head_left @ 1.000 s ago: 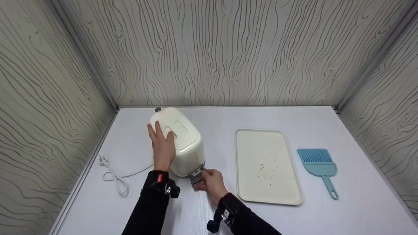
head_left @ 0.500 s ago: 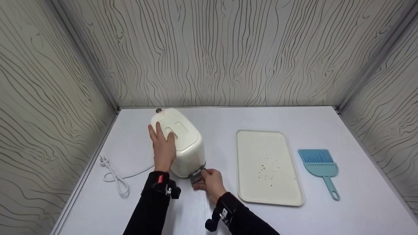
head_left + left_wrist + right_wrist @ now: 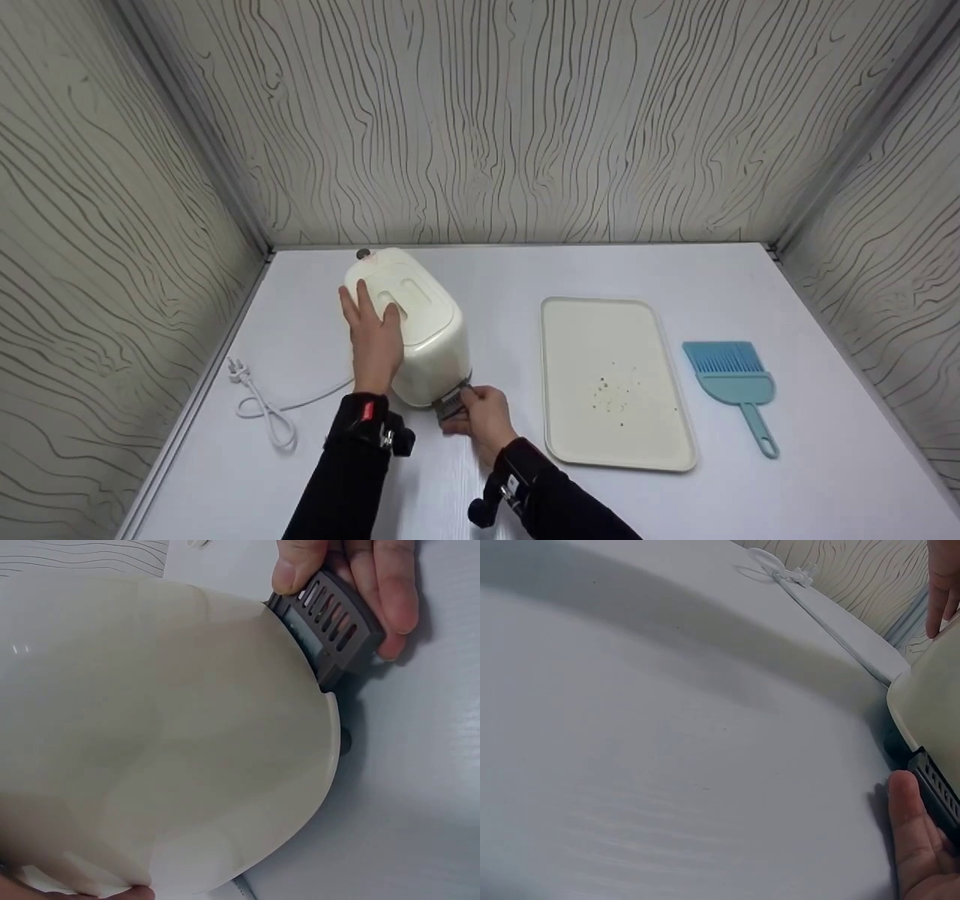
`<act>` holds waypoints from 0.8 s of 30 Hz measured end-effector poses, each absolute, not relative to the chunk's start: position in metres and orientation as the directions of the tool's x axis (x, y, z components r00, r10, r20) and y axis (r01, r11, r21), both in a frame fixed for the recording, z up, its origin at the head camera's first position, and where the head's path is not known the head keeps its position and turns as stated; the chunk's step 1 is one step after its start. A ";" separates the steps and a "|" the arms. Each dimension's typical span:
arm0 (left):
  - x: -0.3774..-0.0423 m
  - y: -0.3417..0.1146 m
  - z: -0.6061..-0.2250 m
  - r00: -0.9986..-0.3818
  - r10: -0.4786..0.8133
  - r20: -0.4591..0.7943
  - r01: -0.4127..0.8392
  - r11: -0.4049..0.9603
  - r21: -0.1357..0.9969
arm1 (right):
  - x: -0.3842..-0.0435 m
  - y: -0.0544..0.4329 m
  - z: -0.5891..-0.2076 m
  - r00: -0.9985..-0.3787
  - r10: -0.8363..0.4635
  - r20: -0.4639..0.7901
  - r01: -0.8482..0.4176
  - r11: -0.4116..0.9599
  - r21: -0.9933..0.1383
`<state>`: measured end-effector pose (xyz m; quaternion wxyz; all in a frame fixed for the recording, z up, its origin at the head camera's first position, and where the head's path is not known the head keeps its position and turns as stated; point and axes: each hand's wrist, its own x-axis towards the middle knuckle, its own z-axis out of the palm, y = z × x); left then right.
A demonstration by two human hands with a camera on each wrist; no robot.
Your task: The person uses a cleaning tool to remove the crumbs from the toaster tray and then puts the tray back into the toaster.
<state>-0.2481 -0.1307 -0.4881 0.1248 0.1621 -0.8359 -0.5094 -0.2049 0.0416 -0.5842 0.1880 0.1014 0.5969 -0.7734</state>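
Observation:
A cream toaster stands on the white table at the left, its top marked by two oblong recesses. My left hand rests on its top with the fingers spread. At the low near end, a dark grey slotted crumb tray sits partly out of the toaster's base. My right hand pinches the tray's outer end, thumb above and fingers beneath, as the left wrist view shows. The inner part of the tray is hidden inside the toaster.
A cream rectangular tray with scattered dark crumbs lies right of the toaster. Beyond it lies a blue-green brush and dustpan set. A white power cord with its plug loops at the left. Patterned panels border the table.
The right hand and wrist have shifted very slightly left and away, still pinching the crumb tray, whose slotted end is tilted a little differently. The left hand and toaster look unchanged.

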 end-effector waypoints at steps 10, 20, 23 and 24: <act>-0.248 -0.132 -0.489 -0.915 -0.402 0.034 -0.154 0.427 0.891 | -0.208 0.038 -0.583 -0.909 -0.171 -0.381 0.410 -0.192 -0.892; -0.248 -0.132 -0.489 -0.914 -0.406 0.031 -0.156 0.420 0.894 | -0.213 0.036 -0.587 -0.909 -0.172 -0.379 0.405 -0.159 -0.900; -0.248 -0.131 -0.488 -0.913 -0.407 0.027 -0.163 0.424 0.891 | -0.214 0.035 -0.587 -0.912 -0.169 -0.373 0.401 -0.174 -0.899; -0.248 -0.131 -0.488 -0.913 -0.407 0.030 -0.161 0.427 0.890 | -0.214 0.035 -0.588 -0.914 -0.170 -0.368 0.396 -0.180 -0.900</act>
